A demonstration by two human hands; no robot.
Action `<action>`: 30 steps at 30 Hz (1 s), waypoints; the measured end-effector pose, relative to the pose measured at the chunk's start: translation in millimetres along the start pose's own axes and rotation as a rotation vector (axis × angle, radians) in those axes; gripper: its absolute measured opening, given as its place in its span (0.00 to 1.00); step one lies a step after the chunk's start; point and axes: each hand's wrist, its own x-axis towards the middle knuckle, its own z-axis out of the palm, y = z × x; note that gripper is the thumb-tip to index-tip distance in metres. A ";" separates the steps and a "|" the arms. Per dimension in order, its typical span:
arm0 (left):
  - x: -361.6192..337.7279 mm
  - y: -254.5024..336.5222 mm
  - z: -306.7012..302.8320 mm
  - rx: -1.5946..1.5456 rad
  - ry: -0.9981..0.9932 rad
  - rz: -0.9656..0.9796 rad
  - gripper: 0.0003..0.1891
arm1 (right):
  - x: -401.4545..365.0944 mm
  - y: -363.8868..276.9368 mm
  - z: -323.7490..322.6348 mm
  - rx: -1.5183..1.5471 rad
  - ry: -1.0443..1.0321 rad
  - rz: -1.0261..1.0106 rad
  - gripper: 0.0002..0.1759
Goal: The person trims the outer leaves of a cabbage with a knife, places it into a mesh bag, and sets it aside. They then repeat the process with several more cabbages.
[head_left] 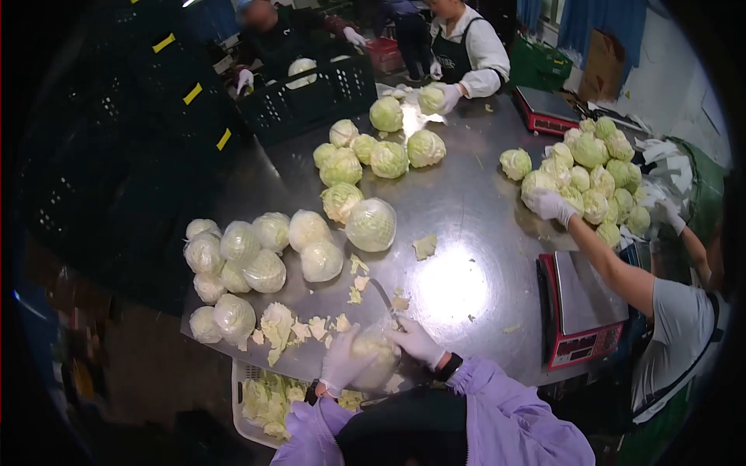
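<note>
A cabbage in clear film (pixel 376 359) rests at the table's near edge, in front of my body. My left hand (pixel 343 360), in a white glove, grips its left side. Above and right of it, my gloved right hand (pixel 418 341) is closed round what looks like a slim knife (pixel 380 295), its blade pointing away from me. Leaf scraps (pixel 318 327) and a larger trimmed leaf piece (pixel 277 325) lie left of my hands. Several wrapped cabbages (pixel 265 270) are grouped farther left; one more (pixel 371 225) sits beyond the knife.
Unwrapped cabbages (pixel 389 159) stand farther back on the metal table (pixel 497 233). A co-worker's gloved hand (pixel 550 205) touches the right-hand cabbage pile (pixel 597 167). Two red scales (pixel 587 299) (pixel 546 109) stand at right. Two people work behind; a white basket (pixel 242 412) holds leaves below.
</note>
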 end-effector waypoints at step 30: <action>-11.7 42.2 47.1 -1.833 -0.025 -0.455 0.29 | -75.7 4.7 -71.4 -0.125 0.097 0.207 0.25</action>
